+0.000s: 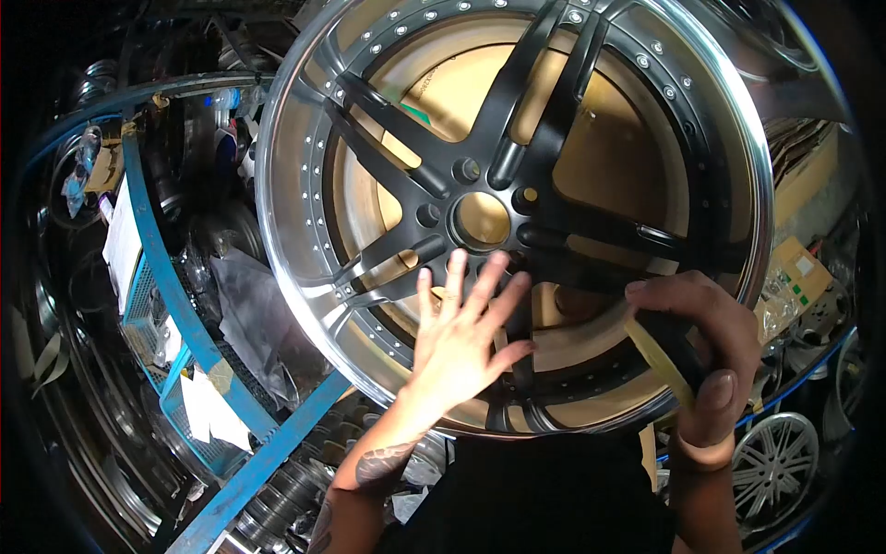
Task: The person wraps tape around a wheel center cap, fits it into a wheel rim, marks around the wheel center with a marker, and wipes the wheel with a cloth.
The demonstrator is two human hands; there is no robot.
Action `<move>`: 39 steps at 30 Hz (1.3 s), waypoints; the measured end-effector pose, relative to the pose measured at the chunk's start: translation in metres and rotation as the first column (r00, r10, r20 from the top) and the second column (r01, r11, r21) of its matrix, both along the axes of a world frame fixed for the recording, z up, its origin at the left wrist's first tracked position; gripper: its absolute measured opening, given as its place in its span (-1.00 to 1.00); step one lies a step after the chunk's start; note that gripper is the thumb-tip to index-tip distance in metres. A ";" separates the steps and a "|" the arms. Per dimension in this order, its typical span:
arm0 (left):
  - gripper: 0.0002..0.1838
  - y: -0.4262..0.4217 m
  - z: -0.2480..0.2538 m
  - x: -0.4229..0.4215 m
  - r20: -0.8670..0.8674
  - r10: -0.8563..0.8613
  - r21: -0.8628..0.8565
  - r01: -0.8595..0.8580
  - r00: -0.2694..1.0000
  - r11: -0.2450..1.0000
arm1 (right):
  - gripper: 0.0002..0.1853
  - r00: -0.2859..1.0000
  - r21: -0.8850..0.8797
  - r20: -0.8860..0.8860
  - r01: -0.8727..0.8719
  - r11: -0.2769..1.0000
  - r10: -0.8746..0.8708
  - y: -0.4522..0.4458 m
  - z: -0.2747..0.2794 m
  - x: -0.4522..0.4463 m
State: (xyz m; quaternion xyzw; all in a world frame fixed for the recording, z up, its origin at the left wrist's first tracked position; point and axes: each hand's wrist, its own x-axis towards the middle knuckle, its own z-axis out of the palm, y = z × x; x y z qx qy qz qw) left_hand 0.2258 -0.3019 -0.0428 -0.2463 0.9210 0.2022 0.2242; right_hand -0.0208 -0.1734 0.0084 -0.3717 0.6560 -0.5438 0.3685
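A large wheel rim (531, 120) with black spokes and a polished silver lip fills the middle of the view, a round opening at its centre. My left hand (466, 337) lies over the lower spokes just below that opening, its fingers spread, holding nothing. At the lower right of the rim, my right hand (715, 337) is curled around a flat pad (660, 355), dark on one side with a yellowish edge. Whether the pad touches the rim cannot be made out.
Blue metal shelf bars (152, 222) run down the left, beside a blue basket (198, 439) with papers. Another silver wheel (775, 466) stands at the lower right. Cardboard (803, 272) and plastic wrap lie at the right.
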 end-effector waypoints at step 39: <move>-0.10 0.061 0.062 0.047 0.240 0.849 0.929 0.143 0.470 -0.342 | -0.19 0.539 0.075 -0.627 -0.677 0.732 0.562 0.001 0.041 0.111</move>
